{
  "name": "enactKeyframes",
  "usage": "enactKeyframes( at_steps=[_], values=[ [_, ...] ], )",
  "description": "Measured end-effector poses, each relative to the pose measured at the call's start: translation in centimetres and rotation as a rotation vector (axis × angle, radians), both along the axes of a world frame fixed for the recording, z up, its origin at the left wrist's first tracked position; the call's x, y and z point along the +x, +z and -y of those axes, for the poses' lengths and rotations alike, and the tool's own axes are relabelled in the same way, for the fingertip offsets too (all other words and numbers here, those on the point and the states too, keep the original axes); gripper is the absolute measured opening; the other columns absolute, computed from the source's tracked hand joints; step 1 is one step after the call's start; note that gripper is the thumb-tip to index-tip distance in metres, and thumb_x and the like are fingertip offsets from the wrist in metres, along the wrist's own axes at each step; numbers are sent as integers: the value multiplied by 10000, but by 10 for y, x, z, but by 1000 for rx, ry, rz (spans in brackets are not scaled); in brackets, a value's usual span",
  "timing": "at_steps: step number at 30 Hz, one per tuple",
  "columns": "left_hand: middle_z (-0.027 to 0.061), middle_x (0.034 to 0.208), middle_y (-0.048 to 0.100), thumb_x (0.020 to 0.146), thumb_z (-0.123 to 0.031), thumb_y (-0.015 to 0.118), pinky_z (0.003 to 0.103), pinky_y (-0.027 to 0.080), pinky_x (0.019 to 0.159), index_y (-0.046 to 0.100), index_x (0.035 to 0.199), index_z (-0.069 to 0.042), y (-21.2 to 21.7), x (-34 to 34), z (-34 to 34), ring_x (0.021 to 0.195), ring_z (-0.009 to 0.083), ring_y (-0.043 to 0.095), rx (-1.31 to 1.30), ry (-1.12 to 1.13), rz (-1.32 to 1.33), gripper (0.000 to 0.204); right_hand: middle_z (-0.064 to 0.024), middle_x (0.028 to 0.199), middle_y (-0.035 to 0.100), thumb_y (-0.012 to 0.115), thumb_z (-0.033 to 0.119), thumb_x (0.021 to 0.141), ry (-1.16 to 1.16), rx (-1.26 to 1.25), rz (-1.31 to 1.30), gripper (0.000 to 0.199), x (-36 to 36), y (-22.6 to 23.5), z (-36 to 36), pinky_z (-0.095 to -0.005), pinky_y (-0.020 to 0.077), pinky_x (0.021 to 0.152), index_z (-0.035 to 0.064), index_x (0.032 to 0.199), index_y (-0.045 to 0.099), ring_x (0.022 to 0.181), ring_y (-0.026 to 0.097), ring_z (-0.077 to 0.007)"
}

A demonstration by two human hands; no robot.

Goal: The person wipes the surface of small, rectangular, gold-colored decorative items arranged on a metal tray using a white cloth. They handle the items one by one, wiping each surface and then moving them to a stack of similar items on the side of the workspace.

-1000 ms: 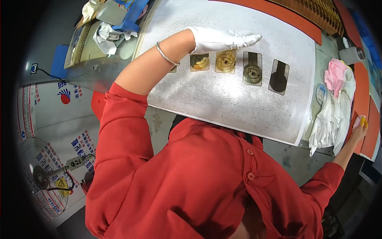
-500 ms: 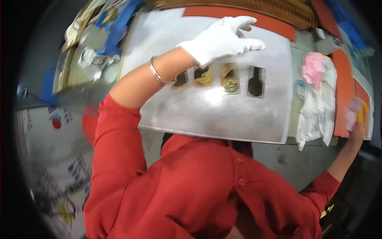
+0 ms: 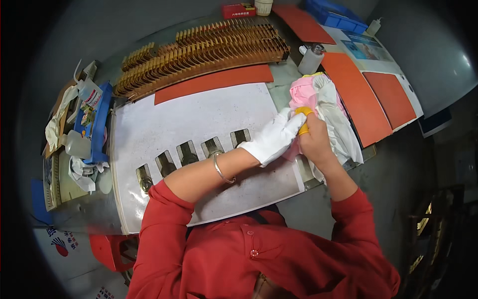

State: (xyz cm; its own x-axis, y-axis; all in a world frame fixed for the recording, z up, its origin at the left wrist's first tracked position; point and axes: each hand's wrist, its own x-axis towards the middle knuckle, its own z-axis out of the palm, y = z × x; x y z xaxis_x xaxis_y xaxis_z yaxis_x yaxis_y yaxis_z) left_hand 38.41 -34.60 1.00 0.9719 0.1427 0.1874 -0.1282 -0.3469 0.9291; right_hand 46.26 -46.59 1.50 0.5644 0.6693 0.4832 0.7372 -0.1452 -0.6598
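Pink cloth [image 3: 302, 92], on the worktable right of the white sheet, just beyond your two hands; more pink shows beneath your fingers (one piece or two, you could not tell from here).

Floor [image 3: 311, 212], grey and dim, with a red stool [image 3: 104, 250] at your left.

Worktable [image 3: 97, 214], pale, glossy at its edges, running to a dark grey wall.

White sheet [image 3: 149, 119], flat and speckled, probably laid to shield the top and make small pieces easy to see.

Comb-like rack [image 3: 209, 60], gold-brown, at the far edge; its close slots likely keep upright pieces from rubbing.

Orange mat [image 3: 356, 99], long, at your right, others nearby; presumably padding.

White cloth [image 3: 341, 124], heaped beside the pink, within easy reach of your right arm.

Left hand [image 3: 274, 140], white-gloved, perhaps against finger marks; its fingers lie together, tips against the right hand.

Right hand [image 3: 314, 137], bare-skinned, fingers curled narrow; what they pinch, if anything, you cannot tell.

Five dark cards [image 3: 186, 152], mesh-patterned, in a spaced slanting row on the sheet, seemingly so none scrapes its neighbour.

Yellow covering [image 3: 302, 110], at your right fingertips, where the gloved tips meet it; probably there for grip or protection.
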Motion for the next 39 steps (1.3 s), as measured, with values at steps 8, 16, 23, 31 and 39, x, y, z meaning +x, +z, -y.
enactKeyframes(
  at_steps=[8, 16, 23, 31, 39],
  values=[
    [-1, 587, 453, 831, -711, 216, 235, 331, 418, 511, 832, -136, 29, 15, -9, 454, 105, 399, -804, -108, -463, 647, -104, 604, 573, 567, 75, 813, -78, 9, 253, 220, 3, 3, -14, -334, 453, 477, -40, 994, 518, 491, 563, -250],
    [101, 680, 560, 713, -832, 176, 255, 369, 348, 536, 914, -61, 31, 27, -43, 402, 114, 443, -955, -277, -695, 875, -28, 713, 582, 636, 104, 814, 182, 101, -896, 149, 12, 13, -26, -228, 450, 504, -16, 889, 591, 588, 542, -81],
    [154, 1271, 477, 861, -665, 91, 373, 282, 1047, 389, 1316, -28, 40, -64, -113, 1217, 244, 420, 14, 30, -267, 837, -143, 786, 628, 557, 95, 781, -295, -338, 3, 193, 204, 78, -26, -298, 477, 626, -17, 933, 594, 700, 619, -206],
    [153, 1290, 464, 927, -517, 180, 341, 327, 1016, 396, 1320, -79, 16, -143, -150, 1115, 316, 476, 246, 174, -449, 627, -185, 958, 622, 533, 235, 843, -199, -722, 657, 259, 342, 41, -66, -397, 449, 766, 44, 1006, 597, 926, 581, -354],
    [205, 1243, 495, 860, -638, 298, 341, 373, 953, 469, 1250, -7, -12, -174, -140, 1129, 313, 482, 68, 228, -464, 762, -191, 1089, 586, 494, 278, 870, -202, -805, 657, 395, 442, 16, -80, -377, 428, 821, 48, 1190, 512, 1003, 568, -326]
  ],
)
